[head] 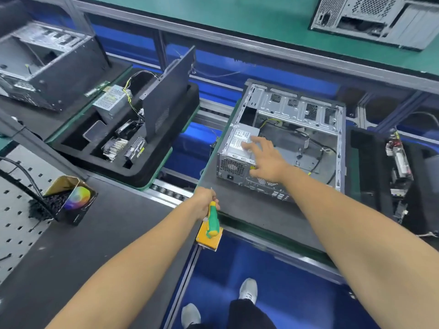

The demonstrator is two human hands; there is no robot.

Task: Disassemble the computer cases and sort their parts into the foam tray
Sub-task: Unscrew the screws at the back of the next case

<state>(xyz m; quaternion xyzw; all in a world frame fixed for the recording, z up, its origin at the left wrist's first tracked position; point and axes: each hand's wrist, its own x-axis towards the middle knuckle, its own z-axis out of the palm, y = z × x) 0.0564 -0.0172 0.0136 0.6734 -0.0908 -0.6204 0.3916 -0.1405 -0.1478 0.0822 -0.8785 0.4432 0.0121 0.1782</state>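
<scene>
— Nearest the front edge of the tabletop [249,210], what's the left hand [203,202] doing?

— Its fingers are curled round a screwdriver [212,219] with a green and yellow handle, smooth plastic, the butt pointing back toward the person above a small yellow block [209,238] at the tabletop's near corner.

— And the right hand [267,160]?

— Farther in, fingers spread wide and nearly straight, lying on top of the power supply [237,150], a boxy grey metal unit with a printed label and a perforated fan grille. It sits in the near left corner of the open computer case [297,129], which lies on its side toward the tabletop's far edge.

— So which step is this?

— I'd judge freeing the power supply. Whether its screws are out I cannot tell. Thin black and yellow cables [313,143] run from it across the bare stamped-steel floor, so the next move likely calls for a firm hold on the box and unplugging or threading those leads clear before lifting.

— Where does it go?

— Probably the black foam tray [147,176] beyond the left edge, soft and matte with cut pockets, already holding another supply, a heatsink and an upright side panel [166,100].
</scene>
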